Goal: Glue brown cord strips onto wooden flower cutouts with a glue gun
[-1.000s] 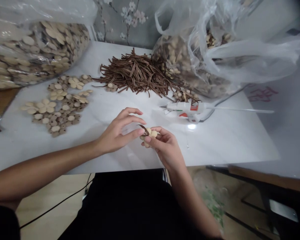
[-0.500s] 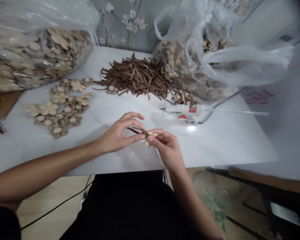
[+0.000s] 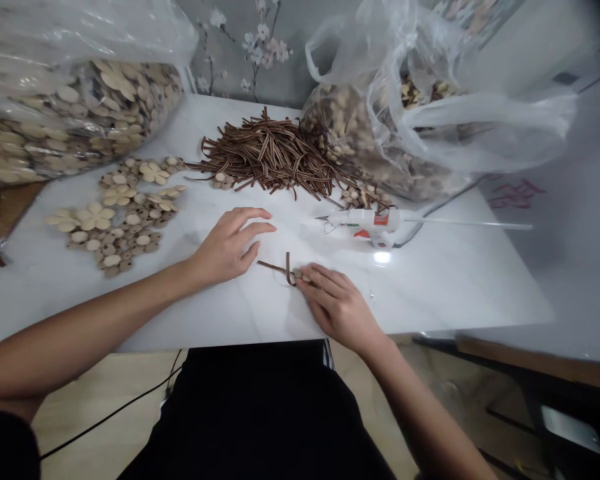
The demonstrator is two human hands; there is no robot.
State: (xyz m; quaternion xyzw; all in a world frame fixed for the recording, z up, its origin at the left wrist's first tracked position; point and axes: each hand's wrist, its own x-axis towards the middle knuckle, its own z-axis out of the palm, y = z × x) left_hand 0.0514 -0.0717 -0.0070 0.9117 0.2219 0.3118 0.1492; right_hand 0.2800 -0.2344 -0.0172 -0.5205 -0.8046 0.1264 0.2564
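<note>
My right hand (image 3: 337,300) is at the table's front part, its fingers closed over a small flower-shaped piece (image 3: 299,274) that they mostly hide. From that piece two thin brown strips (image 3: 273,267) stick out to the left, one lying nearly straight and the other bent upward. My left hand (image 3: 230,243) hovers to the left of the strips, holding nothing, with fingers curved and apart. Beyond both hands lies a heap of brown strips (image 3: 270,153). A white glue gun (image 3: 367,220) with a red trigger rests to the right, its nozzle pointing left.
Pale and grey-brown flower pieces (image 3: 130,220) are spread at the left of the white table (image 3: 220,313). A large clear bag of flowers (image 3: 80,120) stands behind them. Another plastic bag (image 3: 380,140) sits at the back right. A cord runs behind the glue gun.
My left hand has let go of the strips and moved left and up. My right hand has turned palm down and lowered the flower piece with its strips to the tabletop.
</note>
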